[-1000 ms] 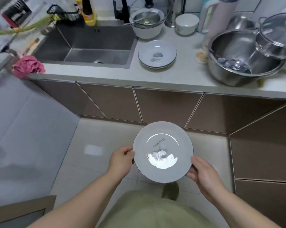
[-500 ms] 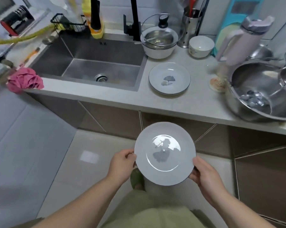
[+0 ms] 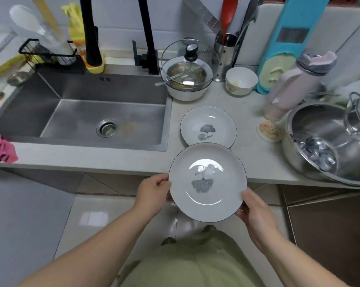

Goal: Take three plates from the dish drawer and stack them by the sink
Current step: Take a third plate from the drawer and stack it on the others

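I hold a white plate (image 3: 207, 183) with a grey leaf print and a dark rim, level, over the counter's front edge. My left hand (image 3: 154, 193) grips its left rim and my right hand (image 3: 255, 212) grips its lower right rim. A matching plate (image 3: 208, 126) lies on the counter (image 3: 121, 158) just beyond it, right of the steel sink (image 3: 104, 112); a second rim shows under its left edge. The dish drawer is out of view.
A lidded pot (image 3: 187, 79), a white bowl (image 3: 240, 80) and a utensil holder (image 3: 225, 52) stand behind the plates. A large steel basin (image 3: 328, 141) and a pink flask (image 3: 295, 83) sit to the right. A pink cloth (image 3: 0, 148) lies at the counter's left edge.
The view has closed in on the counter and risen. The held plate has moved forward and up, from over the floor to the counter's edge near the lying plate.
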